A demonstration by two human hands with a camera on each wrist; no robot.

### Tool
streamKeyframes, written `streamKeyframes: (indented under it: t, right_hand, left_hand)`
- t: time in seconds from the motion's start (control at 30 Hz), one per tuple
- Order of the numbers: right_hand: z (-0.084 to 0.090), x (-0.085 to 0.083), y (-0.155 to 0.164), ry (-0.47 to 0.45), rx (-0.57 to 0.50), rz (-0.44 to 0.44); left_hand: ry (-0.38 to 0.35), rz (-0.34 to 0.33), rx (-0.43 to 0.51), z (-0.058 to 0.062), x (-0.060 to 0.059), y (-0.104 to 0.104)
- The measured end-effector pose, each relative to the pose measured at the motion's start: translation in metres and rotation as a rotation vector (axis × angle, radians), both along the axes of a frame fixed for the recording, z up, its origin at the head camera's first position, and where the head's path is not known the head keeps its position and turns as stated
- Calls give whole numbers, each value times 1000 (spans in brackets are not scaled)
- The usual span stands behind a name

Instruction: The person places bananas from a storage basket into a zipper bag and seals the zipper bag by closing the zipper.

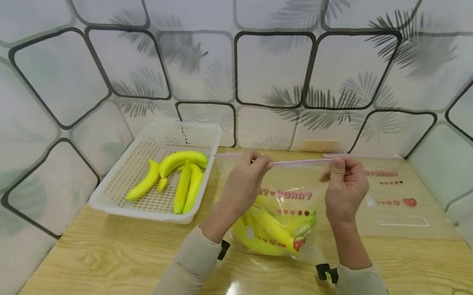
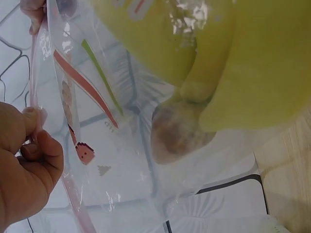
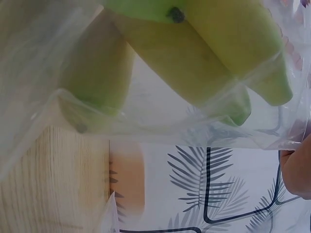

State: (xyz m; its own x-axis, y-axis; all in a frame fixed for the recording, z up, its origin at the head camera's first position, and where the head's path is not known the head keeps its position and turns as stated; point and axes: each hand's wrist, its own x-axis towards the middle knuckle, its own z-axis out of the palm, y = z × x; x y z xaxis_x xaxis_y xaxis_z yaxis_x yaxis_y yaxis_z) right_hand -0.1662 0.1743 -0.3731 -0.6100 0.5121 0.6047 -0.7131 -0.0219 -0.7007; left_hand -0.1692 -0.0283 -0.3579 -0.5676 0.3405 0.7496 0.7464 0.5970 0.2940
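Note:
A clear zip bag [image 1: 290, 202] printed with pink letters and strawberries stands on the wooden table [image 1: 127, 259], with a bunch of yellow bananas [image 1: 271, 231] inside it. My left hand [image 1: 247, 178] pinches the bag's pink zip strip [image 1: 298, 162] near its left end. My right hand [image 1: 343, 186] pinches the same strip at its right end. In the left wrist view the left hand [image 2: 24, 174] holds the strip, and the bananas [image 2: 233, 63] fill the top. The right wrist view looks up at the bananas [image 3: 194, 53] through the plastic.
A white perforated basket [image 1: 123, 203] to the left holds several loose yellow bananas [image 1: 179, 180]. Another flat zip bag [image 1: 399, 202] lies at the right rear. A patterned wall [image 1: 268, 66] closes in the table at the back and both sides.

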Motion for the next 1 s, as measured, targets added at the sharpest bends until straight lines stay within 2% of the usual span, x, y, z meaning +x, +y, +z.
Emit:
streamKeyframes:
  t: [0.2, 0.5, 0.67, 0.87, 1.0]
  right_hand:
    - [-1, -1, 1, 32, -13, 12]
    - [-2, 0, 3, 17, -41, 16]
    - [-3, 0, 3, 20, -44, 14]
    - [-3, -1, 2, 33, -58, 19]
    - [-1, -2, 2, 43, -66, 9]
  left_hand:
    - [7, 38, 40, -2, -1, -9]
    - [14, 65, 64, -5, 0, -20]
    - [7, 115, 75, -7, 3, -29]
    - [45, 209, 114, -12, 3, -45]
    - [43, 232, 154, -12, 0, -54]
